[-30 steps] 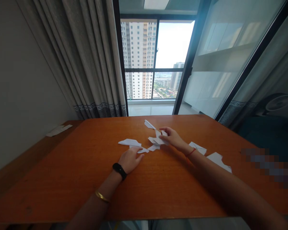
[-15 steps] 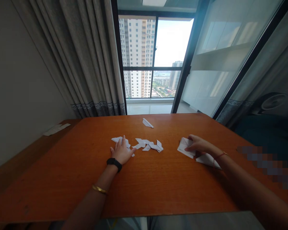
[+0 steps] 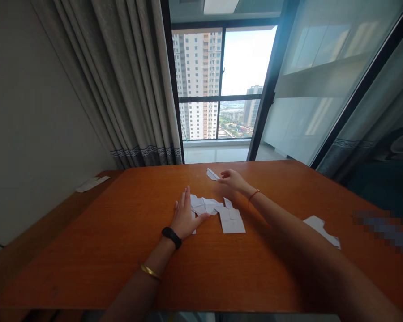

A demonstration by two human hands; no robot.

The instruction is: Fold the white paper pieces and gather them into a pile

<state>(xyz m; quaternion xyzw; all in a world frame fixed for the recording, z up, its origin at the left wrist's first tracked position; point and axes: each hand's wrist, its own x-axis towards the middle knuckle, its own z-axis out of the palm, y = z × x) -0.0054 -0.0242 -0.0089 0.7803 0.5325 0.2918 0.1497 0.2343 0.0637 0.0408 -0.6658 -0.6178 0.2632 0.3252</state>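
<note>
My left hand (image 3: 185,218) lies flat with its fingers apart over the left end of a group of white folded papers (image 3: 205,205), partly covering them. Just right of that group is a squarish folded paper (image 3: 233,221), with a smaller piece at its upper edge. Farther back on the table, the fingertips of my right hand (image 3: 233,180) are at the near end of a narrow folded paper, like a paper plane (image 3: 211,174). Its fingers are curved and apart; whether they touch the paper is hard to make out.
Another white folded paper (image 3: 322,230) lies at the right, beside my right forearm. White papers (image 3: 92,184) sit on a ledge left of the orange-brown table (image 3: 121,250). Grey curtains (image 3: 134,89) and a window stand beyond the table.
My right hand has left the folded papers at the right and moved back and left to the paper plane. The squarish paper now lies beside the middle group. The left-side papers have moved closer together.
</note>
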